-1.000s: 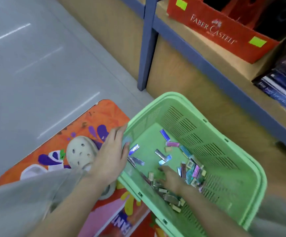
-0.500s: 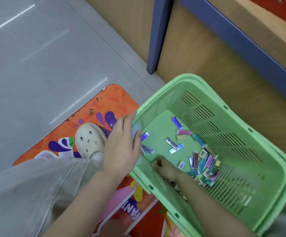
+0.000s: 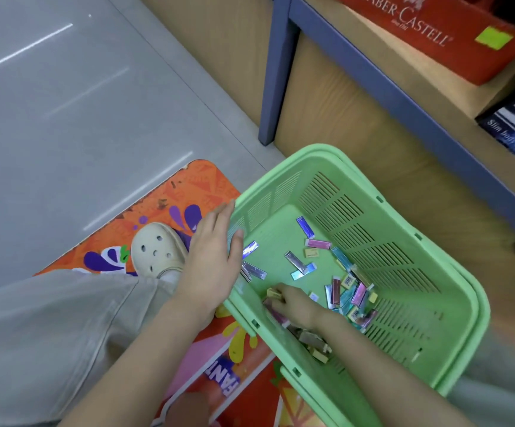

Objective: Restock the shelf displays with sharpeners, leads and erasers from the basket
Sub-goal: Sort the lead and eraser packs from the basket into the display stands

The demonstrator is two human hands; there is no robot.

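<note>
Over the last second the right hand [image 3: 296, 305] has shifted inside the green basket [image 3: 327, 148] from the main cluster of loose packets [image 3: 353, 295] toward the near-left wall. Its fingers [image 3: 281, 292] now curl down onto a pale yellow packet [image 3: 272, 293] lying among others there. Whether the packet has left the basket floor cannot be told. The left hand [image 3: 211, 266] remains flat against the outside of the basket's left rim, fingers straight and pressed together with only the thumb over the edge, steadying the container. The view has swung back up, so the shelf [image 3: 404, 97] and its red box [image 3: 428, 32] are visible again above the basket. Assessment: the current step is item selection. Most stock is still in the basket, so restocking is at an early stage. The next action requires a secure pinch, then a lift to the shelf.
</note>
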